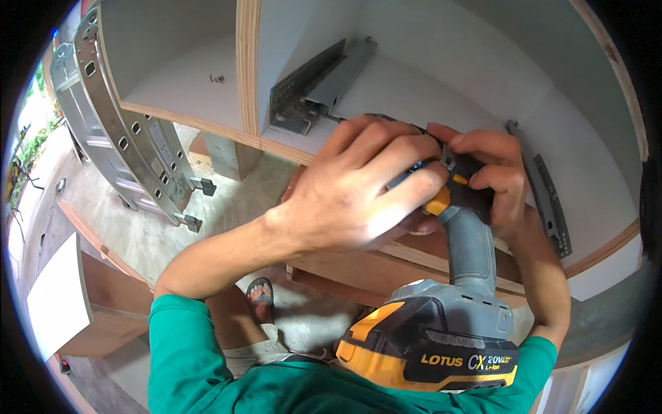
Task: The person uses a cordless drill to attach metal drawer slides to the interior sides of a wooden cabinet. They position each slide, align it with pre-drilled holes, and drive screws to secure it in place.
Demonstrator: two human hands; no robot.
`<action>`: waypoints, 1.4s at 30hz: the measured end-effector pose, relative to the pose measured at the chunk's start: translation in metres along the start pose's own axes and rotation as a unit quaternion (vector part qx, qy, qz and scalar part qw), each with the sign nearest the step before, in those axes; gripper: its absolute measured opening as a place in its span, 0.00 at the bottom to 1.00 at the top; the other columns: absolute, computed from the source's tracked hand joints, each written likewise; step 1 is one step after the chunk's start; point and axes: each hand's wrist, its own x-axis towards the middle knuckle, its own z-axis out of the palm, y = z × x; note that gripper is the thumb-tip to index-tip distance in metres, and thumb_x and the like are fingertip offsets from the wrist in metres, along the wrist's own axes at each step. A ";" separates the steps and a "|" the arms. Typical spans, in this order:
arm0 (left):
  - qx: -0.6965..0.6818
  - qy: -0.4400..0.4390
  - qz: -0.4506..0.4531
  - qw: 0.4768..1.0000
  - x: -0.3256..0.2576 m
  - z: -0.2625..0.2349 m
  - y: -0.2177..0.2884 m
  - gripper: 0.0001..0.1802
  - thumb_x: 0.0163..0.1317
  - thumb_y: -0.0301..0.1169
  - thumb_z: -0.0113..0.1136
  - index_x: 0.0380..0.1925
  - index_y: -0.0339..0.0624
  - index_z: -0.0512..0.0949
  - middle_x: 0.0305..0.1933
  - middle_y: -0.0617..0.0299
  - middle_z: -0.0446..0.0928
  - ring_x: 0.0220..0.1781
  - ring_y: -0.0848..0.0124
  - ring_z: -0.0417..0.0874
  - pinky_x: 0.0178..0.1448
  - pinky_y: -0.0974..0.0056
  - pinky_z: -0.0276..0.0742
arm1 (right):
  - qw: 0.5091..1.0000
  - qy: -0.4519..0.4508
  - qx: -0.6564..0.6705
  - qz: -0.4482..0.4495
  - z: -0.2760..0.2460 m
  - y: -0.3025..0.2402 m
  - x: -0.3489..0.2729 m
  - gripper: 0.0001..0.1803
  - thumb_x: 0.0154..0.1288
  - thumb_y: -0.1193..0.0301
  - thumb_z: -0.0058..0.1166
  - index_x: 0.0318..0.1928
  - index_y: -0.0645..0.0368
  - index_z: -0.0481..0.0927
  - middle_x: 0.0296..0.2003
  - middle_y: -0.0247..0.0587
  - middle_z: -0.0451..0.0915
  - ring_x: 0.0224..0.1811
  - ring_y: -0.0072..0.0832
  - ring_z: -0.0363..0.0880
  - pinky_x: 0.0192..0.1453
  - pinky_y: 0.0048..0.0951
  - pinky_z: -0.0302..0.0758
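Cordless drill (472,255) sits between my hands, in front of the open cabinet. Left hand (365,183): fingers curled round its front end. Right hand (500,169): fingers bent onto the back of its head; trigger finger, can't tell. So both grips clamped on the drill. Key relation: left drawer slide (341,72) lies left of my grips and farther in; drill head's long axis runs that way, a thin dark shaft (335,118) reaching the slide's near end, contact unclear. Left hand nearer. Handle drops toward me, matte grey, onto blocky black-and-yellow battery (427,345). Slide: bare folded metal. Cabinet panels (441,90): smooth, pale; plywood edge (247,69) striped, raw.
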 end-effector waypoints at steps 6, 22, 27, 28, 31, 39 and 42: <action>0.028 0.055 0.053 0.997 0.002 0.011 0.003 0.26 0.48 0.47 0.75 0.47 0.49 0.88 0.52 0.62 0.84 0.52 0.58 0.86 0.52 0.54 0.82 | 0.999 -0.017 -0.027 -0.010 -0.006 0.001 0.002 0.34 0.55 0.74 0.82 0.50 0.58 0.65 0.60 0.60 0.74 0.64 0.63 0.84 0.61 0.48 0.90; 0.017 0.068 0.134 0.989 0.012 0.015 -0.009 0.24 0.50 0.44 0.71 0.46 0.45 0.89 0.55 0.61 0.88 0.56 0.55 0.88 0.67 0.41 0.83 | 0.997 -0.033 -0.069 -0.024 -0.012 0.002 0.003 0.31 0.58 0.76 0.79 0.50 0.58 0.65 0.59 0.62 0.74 0.61 0.60 0.86 0.58 0.48 0.91; 0.022 0.072 0.124 0.989 0.008 0.018 -0.007 0.23 0.50 0.45 0.72 0.45 0.48 0.90 0.55 0.61 0.89 0.57 0.59 0.88 0.69 0.42 0.81 | 0.994 -0.028 -0.099 -0.032 -0.010 0.000 0.002 0.33 0.56 0.71 0.82 0.49 0.58 0.67 0.60 0.63 0.76 0.59 0.54 0.86 0.56 0.45 0.90; 0.031 0.070 0.121 0.990 0.010 0.015 -0.007 0.23 0.49 0.45 0.73 0.44 0.49 0.90 0.55 0.62 0.88 0.57 0.59 0.88 0.68 0.43 0.82 | 0.994 -0.037 -0.103 -0.016 -0.014 -0.007 0.004 0.33 0.54 0.70 0.83 0.49 0.58 0.67 0.60 0.63 0.76 0.59 0.54 0.85 0.56 0.44 0.90; 0.039 0.032 0.067 0.996 0.015 -0.006 -0.001 0.23 0.47 0.43 0.76 0.44 0.51 0.90 0.55 0.61 0.88 0.57 0.59 0.88 0.65 0.46 0.83 | 0.996 0.000 -0.091 0.005 -0.004 -0.009 0.007 0.34 0.51 0.65 0.85 0.52 0.59 0.73 0.61 0.63 0.77 0.58 0.51 0.86 0.55 0.41 0.90; 0.021 0.304 -0.243 0.921 -0.039 -0.074 -0.060 0.17 0.78 0.38 0.58 0.52 0.34 0.84 0.51 0.49 0.88 0.56 0.58 0.86 0.67 0.54 0.76 | 0.990 -0.076 -0.122 0.002 -0.007 -0.015 0.015 0.32 0.48 0.59 0.84 0.53 0.62 0.90 0.66 0.60 0.77 0.61 0.47 0.85 0.58 0.39 0.88; 0.028 0.147 -0.332 0.932 -0.048 -0.075 -0.067 0.27 0.83 0.45 0.48 0.52 0.27 0.82 0.43 0.46 0.85 0.56 0.54 0.83 0.68 0.51 0.74 | 0.988 -0.091 -0.126 0.007 -0.008 -0.012 0.014 0.32 0.49 0.56 0.83 0.53 0.60 0.91 0.65 0.59 0.79 0.60 0.47 0.86 0.57 0.38 0.88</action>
